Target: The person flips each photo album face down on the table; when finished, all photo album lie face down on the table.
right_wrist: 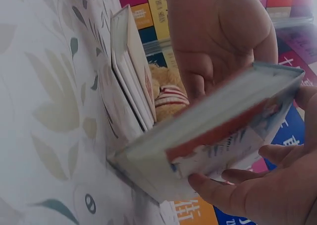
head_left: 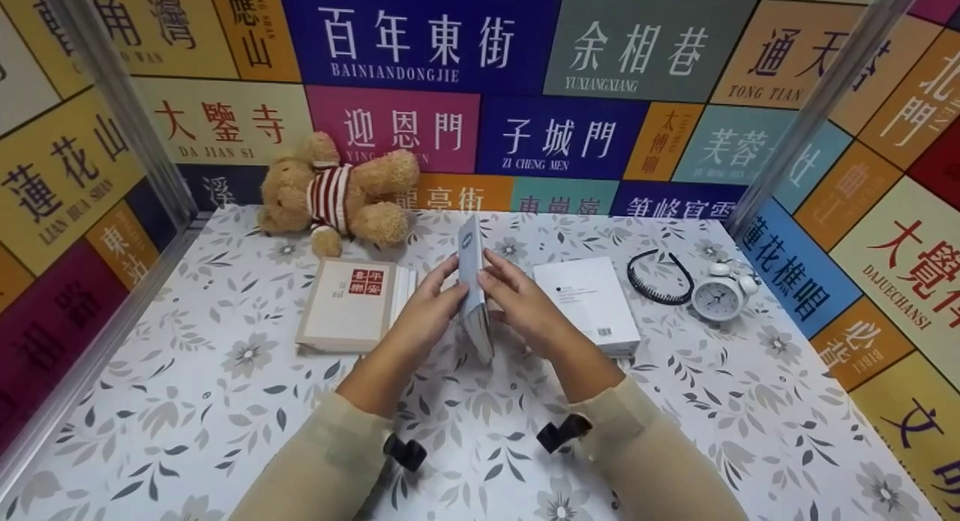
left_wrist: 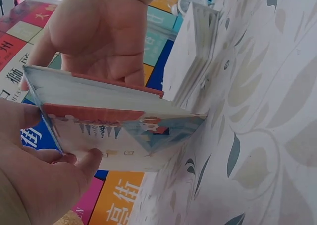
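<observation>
Upright book (head_left: 472, 296) — pressed between fingers (head_left: 439, 284) of both hands

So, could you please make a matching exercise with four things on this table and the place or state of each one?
Things:
1. bear
2. clock
3. upright book
4. beige book

Places or states:
A. lies flat, left of the hands
B. held between both hands
C. far right, beside the black headband
D. at the back wall, left

Pairs: 1-D, 2-C, 3-B, 4-A

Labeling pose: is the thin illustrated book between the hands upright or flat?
Upright: thin illustrated book stands on its edge on the floral tablecloth, both hands flanking it.
</observation>
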